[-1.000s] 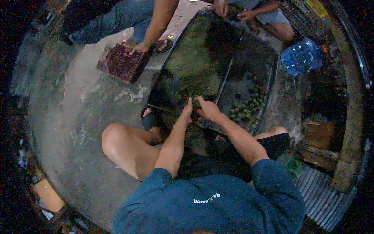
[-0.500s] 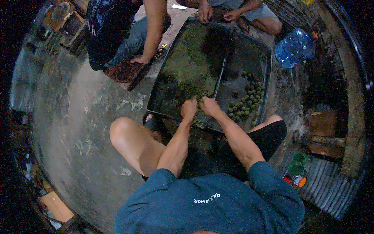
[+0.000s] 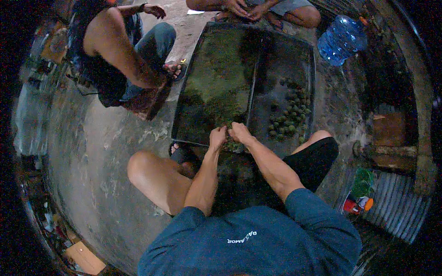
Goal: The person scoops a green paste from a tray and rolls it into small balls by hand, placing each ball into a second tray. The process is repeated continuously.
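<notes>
Two dark shallow trays lie side by side on the floor in front of me. Loose greenish material (image 3: 221, 60) covers much of the left tray (image 3: 173, 129). Several small round green-brown balls (image 3: 290, 115) are gathered in the right tray (image 3: 315, 60). Over the near end of the left tray, my left hand (image 3: 218, 137) and my right hand (image 3: 240, 132) are close together with curled fingers. Both are closed, and whatever is between the fingers is hidden. Some of the green material lies just beneath them.
At the left crouches a co-worker (image 3: 110, 46), one hand raised, beside a brownish block-like thing (image 3: 149, 106). Another person's hands (image 3: 248, 10) meet beyond the trays. A blue water jug (image 3: 341, 40) lies at the far right; a green basket (image 3: 362, 182) is near a corrugated sheet (image 3: 391, 202).
My hands have drawn closer together, both still closed at the left tray. The left co-worker has straightened somewhat and one hand now shows raised. The whole view has shifted slightly.
</notes>
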`<state>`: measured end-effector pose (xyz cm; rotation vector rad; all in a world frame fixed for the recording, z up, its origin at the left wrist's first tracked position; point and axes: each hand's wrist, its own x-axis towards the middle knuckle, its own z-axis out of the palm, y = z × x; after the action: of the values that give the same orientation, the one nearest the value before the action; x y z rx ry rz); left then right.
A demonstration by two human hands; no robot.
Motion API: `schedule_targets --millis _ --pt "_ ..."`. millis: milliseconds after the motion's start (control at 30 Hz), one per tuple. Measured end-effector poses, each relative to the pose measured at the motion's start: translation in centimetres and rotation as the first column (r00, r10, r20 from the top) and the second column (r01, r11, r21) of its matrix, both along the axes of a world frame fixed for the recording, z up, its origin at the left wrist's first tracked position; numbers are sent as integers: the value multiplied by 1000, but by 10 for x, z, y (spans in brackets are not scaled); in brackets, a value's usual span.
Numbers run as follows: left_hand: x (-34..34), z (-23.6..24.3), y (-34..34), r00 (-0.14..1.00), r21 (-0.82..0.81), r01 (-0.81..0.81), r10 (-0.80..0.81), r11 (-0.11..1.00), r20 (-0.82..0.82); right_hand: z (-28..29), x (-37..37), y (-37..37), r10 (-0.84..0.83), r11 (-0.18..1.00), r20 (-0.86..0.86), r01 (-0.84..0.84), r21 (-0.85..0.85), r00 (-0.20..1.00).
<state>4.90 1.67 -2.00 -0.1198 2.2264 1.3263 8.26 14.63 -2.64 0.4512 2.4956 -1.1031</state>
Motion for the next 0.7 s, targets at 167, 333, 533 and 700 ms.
schedule_targets --millis 167,333,533,700 --pt "-2 -57 -17 999 2 -50 50 999 0 8 5 -12 -68 979 -59 78 186 996" --pt "-14 -48 -3 969 152 -5 -32 988 246 -11 8 6 31 999 -114 -30 9 993" --pt "-12 -40 0 998 19 -23 22 1000 62 -18 7 9 -81 995 -281 95 37 956" --pt "-9 -75 -26 971 -35 -9 0 999 -240 27 10 -9 -111 994 -172 111 -8 979"
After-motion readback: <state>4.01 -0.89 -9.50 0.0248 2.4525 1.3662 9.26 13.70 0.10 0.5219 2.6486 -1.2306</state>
